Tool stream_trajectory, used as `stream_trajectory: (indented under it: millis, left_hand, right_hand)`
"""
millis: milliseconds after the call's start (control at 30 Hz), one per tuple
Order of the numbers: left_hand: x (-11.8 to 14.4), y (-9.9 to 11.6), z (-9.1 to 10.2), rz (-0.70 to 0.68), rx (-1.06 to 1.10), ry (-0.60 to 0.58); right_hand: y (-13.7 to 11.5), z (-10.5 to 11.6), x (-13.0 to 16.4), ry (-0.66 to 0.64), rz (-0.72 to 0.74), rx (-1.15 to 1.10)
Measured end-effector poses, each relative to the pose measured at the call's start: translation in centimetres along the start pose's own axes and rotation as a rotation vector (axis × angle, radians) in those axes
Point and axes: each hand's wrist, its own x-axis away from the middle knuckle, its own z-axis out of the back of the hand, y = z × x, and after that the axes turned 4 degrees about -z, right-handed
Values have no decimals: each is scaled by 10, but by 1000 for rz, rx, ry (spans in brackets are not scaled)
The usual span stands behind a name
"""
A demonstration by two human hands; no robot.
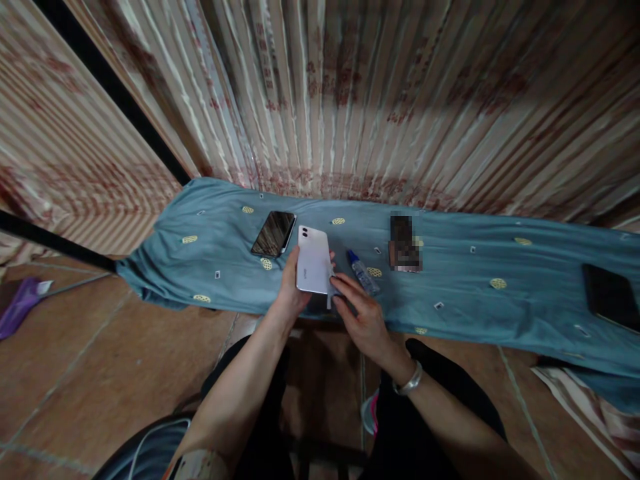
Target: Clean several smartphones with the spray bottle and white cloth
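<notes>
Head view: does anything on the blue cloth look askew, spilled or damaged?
Nothing spilled or broken shows. The small blue-capped bottle lies on its side on the blue cloth, and the dark phone lies at a slant. The left hand holds the white phone back-up.

view: head, single camera | position: worn on the person's head, above the lap | facing: forward and down | range: near, arm's reach of table point(450, 267) | table from 9 to 3 o'clock, curtain point(350, 87) at 12
</notes>
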Motion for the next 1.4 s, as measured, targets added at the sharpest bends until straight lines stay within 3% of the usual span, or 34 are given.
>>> stream_trajectory:
  millis: [133,433,900,1267,1400]
  left_hand:
    - [1,1,-2,-35,1,45]
    - [5,-12,1,32,-50,21]
    - [10,-25,1,79,-62,27]
    - [7,-37,2,54,-123,62]
    - [10,-41,3,61,-182,0]
  right_hand:
    - [0,-5,1,3,-124,-103]
    - [12,0,-9,62,-201,-150]
    - [28,-3,-17,96,-113,74]
    - [40,-1,-18,91,-104,102]
    - [45,0,-22,114,-131,108]
